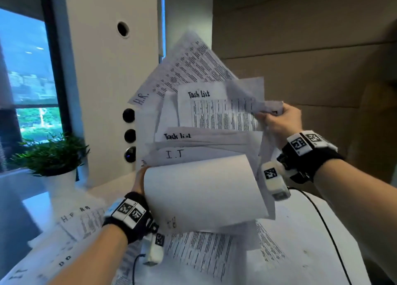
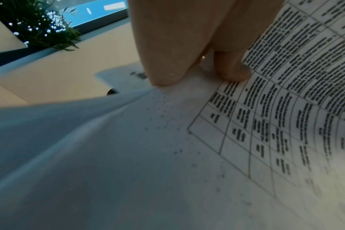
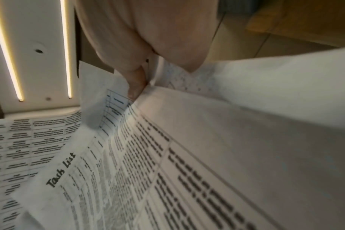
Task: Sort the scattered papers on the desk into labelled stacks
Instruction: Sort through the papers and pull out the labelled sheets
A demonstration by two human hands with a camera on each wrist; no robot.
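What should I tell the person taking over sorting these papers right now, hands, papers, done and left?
Left hand: grips the lower left of the fanned bundle of papers, raised above the desk.
Right hand: pinches the bundle's upper right sheets.
Bundle: mixed headings showing, H.R., Task List and I.T.
Desk: more loose sheets lie scattered, some marked H.R.
Done: no neat labelled stacks visible.
Left: separate the bundle and desk sheets by heading.

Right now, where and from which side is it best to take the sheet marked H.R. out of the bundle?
Probably by its free top corner, coming from above: the H.R. sheet sticks up highest in the bundle, while its lower part is buried between other sheets held by the left hand and right hand.
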